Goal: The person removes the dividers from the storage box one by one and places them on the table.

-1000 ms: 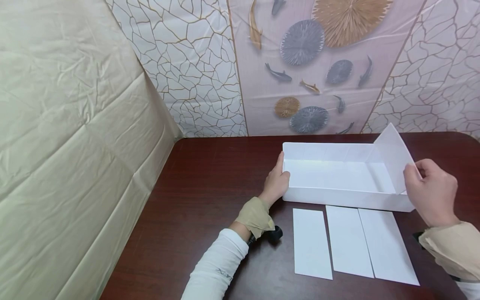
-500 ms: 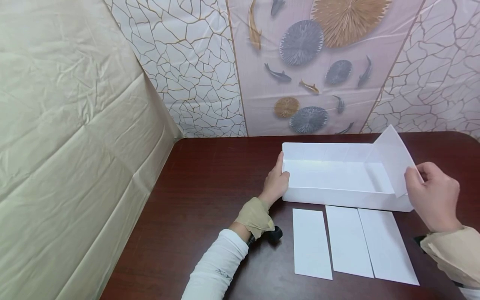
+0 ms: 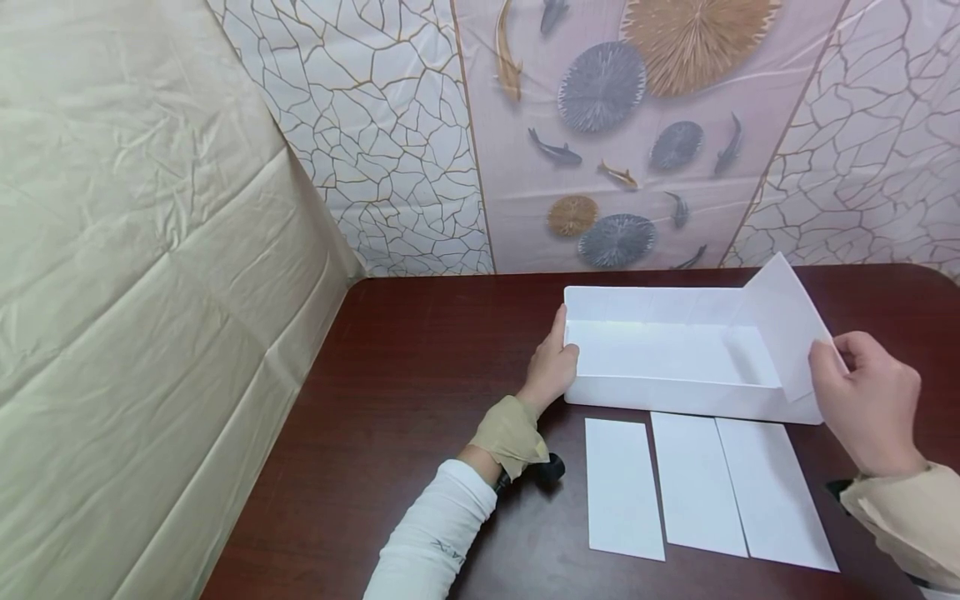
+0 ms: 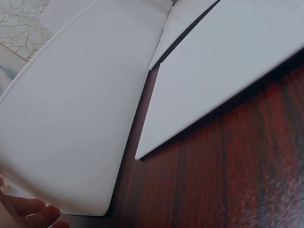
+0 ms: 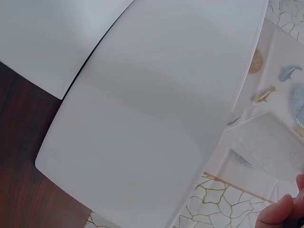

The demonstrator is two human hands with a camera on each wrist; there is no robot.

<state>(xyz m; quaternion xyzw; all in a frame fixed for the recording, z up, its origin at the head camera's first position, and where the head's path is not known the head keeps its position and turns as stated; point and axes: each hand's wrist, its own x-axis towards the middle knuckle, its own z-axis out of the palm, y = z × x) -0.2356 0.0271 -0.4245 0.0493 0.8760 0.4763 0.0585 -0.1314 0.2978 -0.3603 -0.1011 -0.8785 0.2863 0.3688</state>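
A long, shallow white box (image 3: pixel 660 392) with an open top stands on the table. My left hand (image 3: pixel 551 367) grips its left end, thumb at the rim; its fingers (image 4: pixel 40 216) show beside the end wall in the left wrist view. At the box's right end, my right hand (image 3: pixel 870 400) pinches the edge of a thin white rectangular panel (image 3: pixel 787 325). This panel slants up across the box, its lower corner overlapping the front wall. In the right wrist view the panel (image 5: pixel 266 147) rises behind the wall, above the thumb (image 5: pixel 278 213).
Three flat white panels lie in front of the box: a left one (image 3: pixel 624 492), a middle one (image 3: pixel 697 483) and a right one (image 3: pixel 776 496). The dark wooden table (image 3: pixel 420 350) meets a patterned wall cloth (image 3: pixel 405 150) behind and a cream cloth (image 3: pixel 150 317) at left.
My right hand has moved slightly down and toward me with the panel, whose lower corner has dropped further over the front wall. The left hand stays in place.
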